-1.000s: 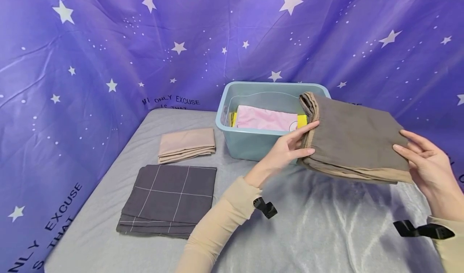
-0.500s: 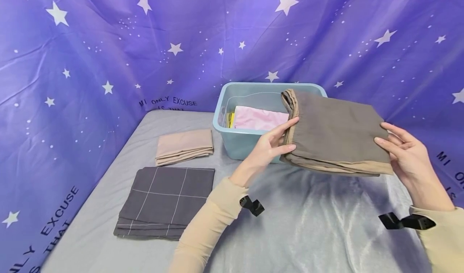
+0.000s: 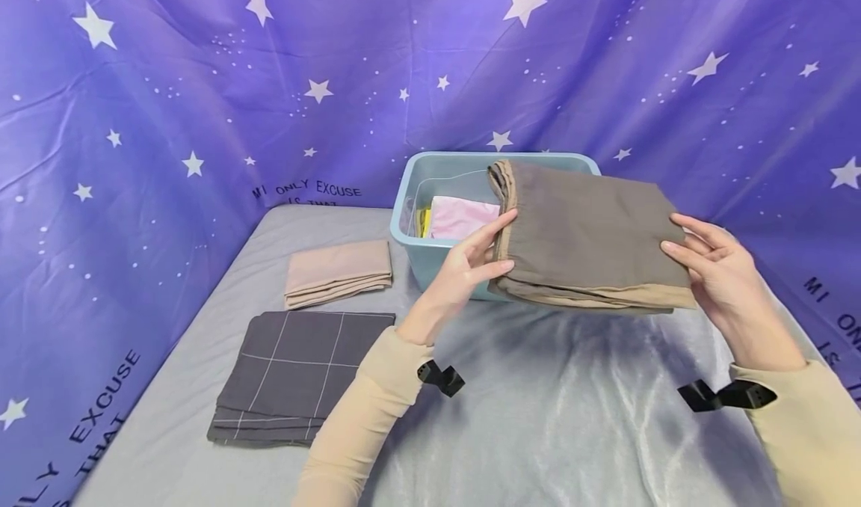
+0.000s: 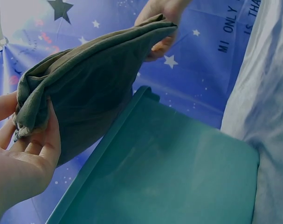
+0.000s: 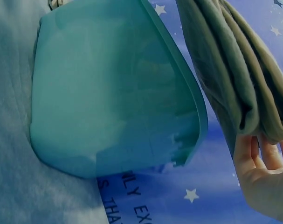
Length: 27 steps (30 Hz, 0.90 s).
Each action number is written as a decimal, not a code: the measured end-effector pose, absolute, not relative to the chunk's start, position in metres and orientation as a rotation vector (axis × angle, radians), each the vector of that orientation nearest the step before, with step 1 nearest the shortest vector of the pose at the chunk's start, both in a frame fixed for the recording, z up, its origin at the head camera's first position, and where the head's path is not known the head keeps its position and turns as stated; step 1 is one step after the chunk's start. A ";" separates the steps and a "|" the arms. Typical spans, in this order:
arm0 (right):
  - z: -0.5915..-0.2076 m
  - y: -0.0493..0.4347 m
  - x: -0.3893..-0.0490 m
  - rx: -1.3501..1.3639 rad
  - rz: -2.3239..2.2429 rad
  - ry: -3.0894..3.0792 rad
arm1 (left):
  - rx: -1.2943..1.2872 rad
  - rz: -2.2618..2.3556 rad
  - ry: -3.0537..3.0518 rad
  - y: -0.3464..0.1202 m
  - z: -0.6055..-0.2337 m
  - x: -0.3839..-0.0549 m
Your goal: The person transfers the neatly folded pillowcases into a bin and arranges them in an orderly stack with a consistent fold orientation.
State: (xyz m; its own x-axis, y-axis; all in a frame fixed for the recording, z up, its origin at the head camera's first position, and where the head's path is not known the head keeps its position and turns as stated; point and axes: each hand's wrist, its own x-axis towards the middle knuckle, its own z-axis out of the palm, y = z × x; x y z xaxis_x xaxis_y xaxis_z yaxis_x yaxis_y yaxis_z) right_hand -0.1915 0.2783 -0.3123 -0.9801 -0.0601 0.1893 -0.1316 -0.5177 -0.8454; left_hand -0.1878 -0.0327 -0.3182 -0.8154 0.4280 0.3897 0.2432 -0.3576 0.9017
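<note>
A folded brown cloth with tan inner layers is held up between both hands. My left hand pinches its thick folded left edge, thumb on top and fingers beneath. At the opposite edge my right hand grips the cloth the same way. The cloth overlaps the right part of a blue plastic bin in the head view, and the left wrist view has it above the rim. Inside the bin lie a folded pink cloth and something yellow, both partly hidden.
A folded pale pink cloth lies left of the bin. In front of it is a folded dark grey cloth with white grid lines, partly behind the left sleeve. A starry purple curtain hangs behind the grey-covered surface.
Both hands have carried the brown cloth leftward and slightly up, so that it now covers more of the bin and the pink cloth inside. The head view has shifted slightly.
</note>
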 end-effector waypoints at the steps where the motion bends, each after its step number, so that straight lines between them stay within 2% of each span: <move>1: -0.311 0.276 -0.192 0.308 2.691 -1.524 | 0.889 2.331 1.704 -0.035 -0.318 -0.188; 27: -0.288 0.237 -0.206 0.218 2.723 -1.736 | 0.702 2.334 1.784 -0.080 -0.308 -0.200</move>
